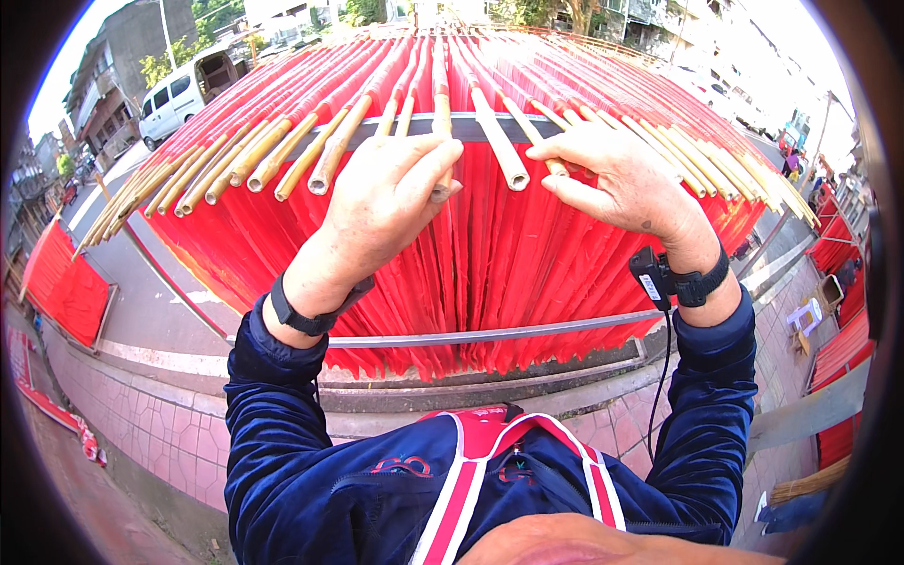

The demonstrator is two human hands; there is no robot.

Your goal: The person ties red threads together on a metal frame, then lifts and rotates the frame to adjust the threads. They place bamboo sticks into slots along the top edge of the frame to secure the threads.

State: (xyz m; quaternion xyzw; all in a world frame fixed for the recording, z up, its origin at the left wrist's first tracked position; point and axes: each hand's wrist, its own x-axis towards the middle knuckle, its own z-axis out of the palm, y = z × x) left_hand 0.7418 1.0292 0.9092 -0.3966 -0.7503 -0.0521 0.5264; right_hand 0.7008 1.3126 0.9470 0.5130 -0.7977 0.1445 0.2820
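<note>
Many long bamboo poles lie side by side across a metal rack, their cut ends pointing toward me. Thin red cloth-like sheets (527, 254) hang from them in dense folds. My left hand (386, 193) is closed around the end of one bamboo pole (441, 113) near the middle. To its right, my right hand (617, 174) has thumb and forefinger about the end of another bamboo pole (556, 168); its other fingers are curled and partly hidden. Between the hands, an untouched bamboo pole (499, 141) juts out farther toward me.
A lower metal rail (499, 335) crosses the rack's near side, with a curb and pink paving below it. Smaller red racks stand left (66, 282) and right (833, 367). A white van (184, 94) is parked far left. A black device (650, 275) with a cable hangs by my right wrist.
</note>
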